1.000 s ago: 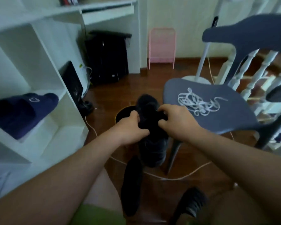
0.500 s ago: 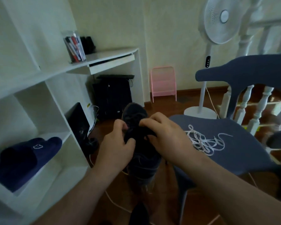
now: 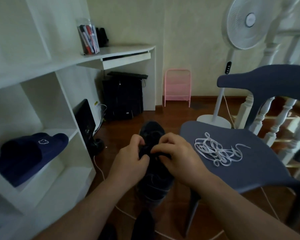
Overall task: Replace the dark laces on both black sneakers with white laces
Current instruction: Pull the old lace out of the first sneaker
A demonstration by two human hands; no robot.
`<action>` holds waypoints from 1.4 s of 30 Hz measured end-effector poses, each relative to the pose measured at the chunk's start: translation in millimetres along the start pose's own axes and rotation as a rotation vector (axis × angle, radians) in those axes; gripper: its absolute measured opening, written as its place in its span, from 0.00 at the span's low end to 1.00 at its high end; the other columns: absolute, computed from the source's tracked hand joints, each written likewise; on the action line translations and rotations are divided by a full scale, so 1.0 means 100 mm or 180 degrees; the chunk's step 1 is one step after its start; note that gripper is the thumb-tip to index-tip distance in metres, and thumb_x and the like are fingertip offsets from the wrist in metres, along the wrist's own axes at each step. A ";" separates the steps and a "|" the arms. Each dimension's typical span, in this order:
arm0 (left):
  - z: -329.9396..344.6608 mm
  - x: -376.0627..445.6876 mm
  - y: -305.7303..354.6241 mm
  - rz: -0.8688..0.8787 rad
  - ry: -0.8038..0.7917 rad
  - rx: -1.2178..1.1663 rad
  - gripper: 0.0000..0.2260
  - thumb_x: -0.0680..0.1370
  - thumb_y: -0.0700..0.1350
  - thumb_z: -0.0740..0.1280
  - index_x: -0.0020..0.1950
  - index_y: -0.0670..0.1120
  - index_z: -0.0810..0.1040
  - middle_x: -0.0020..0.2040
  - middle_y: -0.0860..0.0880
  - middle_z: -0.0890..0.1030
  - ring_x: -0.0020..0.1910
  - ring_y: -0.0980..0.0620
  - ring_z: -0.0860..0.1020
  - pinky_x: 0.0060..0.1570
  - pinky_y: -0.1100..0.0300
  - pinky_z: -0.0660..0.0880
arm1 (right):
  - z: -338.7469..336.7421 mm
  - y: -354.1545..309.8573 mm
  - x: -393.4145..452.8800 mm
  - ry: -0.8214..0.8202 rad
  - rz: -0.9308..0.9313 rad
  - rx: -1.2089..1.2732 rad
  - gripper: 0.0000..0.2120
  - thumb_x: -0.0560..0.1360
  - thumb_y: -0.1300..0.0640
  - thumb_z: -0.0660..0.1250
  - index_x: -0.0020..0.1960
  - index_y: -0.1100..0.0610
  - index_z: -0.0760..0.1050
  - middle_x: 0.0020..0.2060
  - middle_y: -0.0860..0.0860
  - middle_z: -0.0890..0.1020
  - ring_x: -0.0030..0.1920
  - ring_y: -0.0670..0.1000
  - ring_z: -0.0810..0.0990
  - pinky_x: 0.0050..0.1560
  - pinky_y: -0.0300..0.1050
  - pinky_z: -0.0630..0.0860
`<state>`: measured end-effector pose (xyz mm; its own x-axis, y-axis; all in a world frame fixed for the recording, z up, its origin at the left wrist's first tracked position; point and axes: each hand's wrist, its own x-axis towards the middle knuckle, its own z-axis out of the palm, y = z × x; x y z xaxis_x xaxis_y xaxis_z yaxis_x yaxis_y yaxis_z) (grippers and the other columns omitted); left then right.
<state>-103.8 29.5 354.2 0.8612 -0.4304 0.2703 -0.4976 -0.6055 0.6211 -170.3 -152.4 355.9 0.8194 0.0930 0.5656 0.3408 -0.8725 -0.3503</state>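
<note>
Head view, looking down and forward. Black sneaker (image 3: 152, 134) held up in the middle of the picture, toe pointing away, heel toward the body. Left hand (image 3: 131, 163) curled against the shoe's left side, fingers bent round the dark lace (image 3: 145, 149) near the top of the tongue. Right hand (image 3: 177, 156) on the shoe's right side, fingertips (image 3: 158, 150) pinching at the same dark lace, thumb tucked under. Both hands touching the shoe, knuckles close together above the lacing; exact strand in each pinch too dark to make out.

White laces (image 3: 217, 151) in a loose tangle on the seat of the blue chair (image 3: 249, 172), just right of the right hand, not touching it. Second dark shape, probably the other sneaker (image 3: 142, 224), low at the bottom edge on the wooden floor (image 3: 177, 115), mostly in shadow.

White shelf unit (image 3: 62, 110) along the left, navy slippers (image 3: 29, 153) lying in one of its compartments. Clear jar of pens (image 3: 88, 38) standing on the white desk (image 3: 125, 51) behind. Black computer tower (image 3: 123, 97) under the desk. Pink wire rack (image 3: 177, 87) against the far wall. White standing fan (image 3: 244, 23) behind the chair, its round base on the floor. White cable (image 3: 99, 167) trailing across the floor beneath the arms.
</note>
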 end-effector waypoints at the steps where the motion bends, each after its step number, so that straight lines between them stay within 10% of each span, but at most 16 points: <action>1: 0.01 -0.02 0.00 -0.0006 -0.0029 -0.0029 0.12 0.80 0.46 0.66 0.55 0.58 0.65 0.34 0.51 0.74 0.27 0.55 0.71 0.27 0.58 0.63 | 0.00 -0.03 -0.01 0.0034 -0.0032 -0.0052 0.13 0.75 0.60 0.75 0.57 0.47 0.85 0.53 0.44 0.79 0.54 0.49 0.77 0.55 0.46 0.77; 8: 0.11 0.13 -0.07 0.0056 -0.0219 -0.0149 0.11 0.81 0.46 0.65 0.56 0.58 0.65 0.35 0.50 0.74 0.28 0.53 0.71 0.29 0.54 0.64 | -0.07 -0.01 0.05 0.0416 0.0897 0.1004 0.04 0.76 0.60 0.75 0.46 0.51 0.85 0.46 0.40 0.83 0.50 0.40 0.82 0.51 0.31 0.76; 16: 0.22 0.61 -0.35 -0.0128 -0.0214 0.0065 0.11 0.82 0.45 0.64 0.57 0.58 0.65 0.36 0.51 0.74 0.28 0.53 0.72 0.27 0.57 0.64 | -0.40 0.31 0.38 0.1038 0.2305 0.3568 0.07 0.84 0.61 0.62 0.51 0.60 0.78 0.41 0.52 0.86 0.50 0.52 0.87 0.55 0.45 0.83; 20: 0.17 0.68 -0.50 -0.0229 -0.0037 0.0293 0.13 0.82 0.45 0.64 0.61 0.58 0.65 0.34 0.50 0.75 0.27 0.51 0.73 0.26 0.56 0.64 | -0.70 0.57 0.38 0.1368 0.2609 0.4614 0.10 0.86 0.57 0.56 0.50 0.56 0.75 0.33 0.51 0.74 0.27 0.48 0.73 0.41 0.45 0.82; 23: 0.14 0.63 -0.45 -0.0030 -0.0027 0.0355 0.17 0.83 0.45 0.62 0.67 0.61 0.64 0.33 0.51 0.73 0.25 0.53 0.70 0.26 0.58 0.62 | -0.68 0.65 0.23 0.0818 0.2805 0.3527 0.11 0.87 0.57 0.56 0.57 0.60 0.76 0.33 0.53 0.72 0.26 0.49 0.63 0.31 0.42 0.75; 28: 0.17 0.51 -0.27 0.0302 -0.0075 0.0265 0.21 0.83 0.44 0.60 0.72 0.65 0.64 0.39 0.55 0.74 0.30 0.54 0.73 0.30 0.55 0.66 | -0.60 0.59 0.02 0.0076 0.2684 0.1861 0.11 0.84 0.58 0.65 0.64 0.49 0.77 0.41 0.52 0.82 0.30 0.51 0.77 0.37 0.49 0.82; 32: 0.19 0.44 -0.13 0.0433 -0.0092 0.0268 0.19 0.83 0.43 0.60 0.69 0.63 0.63 0.39 0.54 0.75 0.32 0.54 0.74 0.30 0.57 0.65 | -0.58 0.54 0.02 -0.0094 0.1890 0.0060 0.27 0.78 0.49 0.70 0.74 0.38 0.65 0.67 0.47 0.70 0.59 0.51 0.79 0.59 0.56 0.80; 35: 0.19 0.41 -0.03 0.0516 -0.0109 0.0299 0.17 0.83 0.44 0.60 0.66 0.62 0.62 0.42 0.54 0.75 0.36 0.53 0.76 0.31 0.54 0.67 | -0.56 0.35 0.14 -0.0530 0.0948 -0.0224 0.27 0.74 0.35 0.67 0.71 0.37 0.69 0.68 0.44 0.65 0.69 0.50 0.67 0.69 0.52 0.71; 42: 0.25 0.32 0.10 0.0519 -0.0282 0.0223 0.15 0.85 0.45 0.58 0.65 0.65 0.62 0.49 0.55 0.76 0.40 0.51 0.77 0.37 0.47 0.77 | -0.10 0.21 0.07 -0.0066 0.0487 -0.0570 0.08 0.77 0.46 0.69 0.52 0.47 0.80 0.56 0.45 0.73 0.56 0.48 0.72 0.58 0.41 0.72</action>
<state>-83.8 -7.0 350.7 0.7577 -0.5820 0.2953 -0.6383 -0.5668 0.5209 -161.7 -174.6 359.9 0.8651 -0.0387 0.5002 0.1262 -0.9482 -0.2917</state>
